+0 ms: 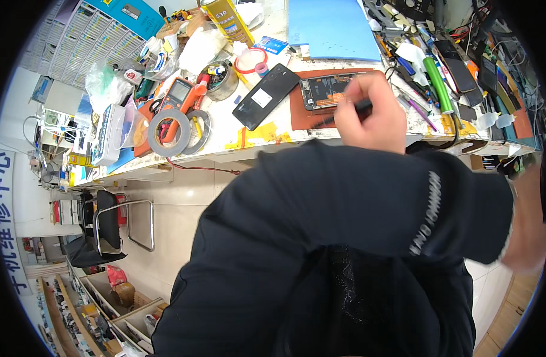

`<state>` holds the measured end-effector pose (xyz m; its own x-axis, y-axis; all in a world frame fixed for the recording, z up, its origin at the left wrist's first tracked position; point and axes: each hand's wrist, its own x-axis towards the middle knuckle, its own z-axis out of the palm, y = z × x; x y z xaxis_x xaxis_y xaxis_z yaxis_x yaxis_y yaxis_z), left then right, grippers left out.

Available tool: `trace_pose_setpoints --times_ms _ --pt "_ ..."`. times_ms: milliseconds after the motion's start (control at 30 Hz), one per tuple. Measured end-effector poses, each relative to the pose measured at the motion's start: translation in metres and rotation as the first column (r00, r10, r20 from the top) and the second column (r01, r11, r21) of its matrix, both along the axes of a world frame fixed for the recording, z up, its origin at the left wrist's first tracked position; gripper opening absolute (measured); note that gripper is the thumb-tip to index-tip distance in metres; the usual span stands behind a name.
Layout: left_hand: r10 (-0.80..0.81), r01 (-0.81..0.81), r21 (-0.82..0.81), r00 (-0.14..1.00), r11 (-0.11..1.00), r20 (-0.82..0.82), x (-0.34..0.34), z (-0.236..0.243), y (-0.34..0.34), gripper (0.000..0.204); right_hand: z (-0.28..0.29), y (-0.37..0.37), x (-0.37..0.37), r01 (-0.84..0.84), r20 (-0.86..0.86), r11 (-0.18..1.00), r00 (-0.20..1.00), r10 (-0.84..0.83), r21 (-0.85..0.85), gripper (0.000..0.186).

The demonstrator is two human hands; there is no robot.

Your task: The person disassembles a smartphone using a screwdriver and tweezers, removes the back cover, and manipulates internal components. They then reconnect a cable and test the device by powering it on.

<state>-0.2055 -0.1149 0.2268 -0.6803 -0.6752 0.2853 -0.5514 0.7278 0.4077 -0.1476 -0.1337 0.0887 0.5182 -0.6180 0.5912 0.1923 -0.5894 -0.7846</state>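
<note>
My right hand [377, 113] is closed around a slim black pen-like tool [326, 122], its tip pointing down left near the mat's front edge. Just behind it lies an opened phone [324, 90], inner parts exposed, its right end hidden by my fingers. Under the phone is a reddish-brown mat [298, 113]. To the left, a black phone back [273, 89] with camera rings and a white label lies slantwise. My left arm in a black sleeve crosses in front of me; my left hand [527, 223] is at the far right edge, blurred, its fingers not readable.
Left on the bench are an orange multimeter [179, 90], tape rolls [154, 141] and a metal tin [225, 92] of small items. A yellow can [226, 22] and blue mat [332, 30] stand behind. Right are a green tube [437, 85] and several tools. A chair [109, 226] stands lower left.
</note>
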Motion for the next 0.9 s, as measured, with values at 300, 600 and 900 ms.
trace_pose_setpoints --times_ms 300,600,900 --pt "0.402 -0.398 -0.135 0.916 0.907 0.003 0.067 -0.028 0.007 0.028 0.116 -0.051 -0.252 -0.758 -0.558 0.611 0.616 0.556 -0.227 0.027" --pt "-0.272 0.275 0.047 0.960 0.960 -0.065 -0.083 0.001 0.034 0.028 0.109 -0.248 -0.337 0.197 0.278 0.944 0.922 -0.270 0.266 0.015" --pt "-0.239 0.224 -0.099 0.781 0.970 -0.577 -0.078 -0.061 0.038 0.045 0.086 -0.208 -0.174 0.221 -0.010 0.904 0.970 -0.241 -0.366 0.011"
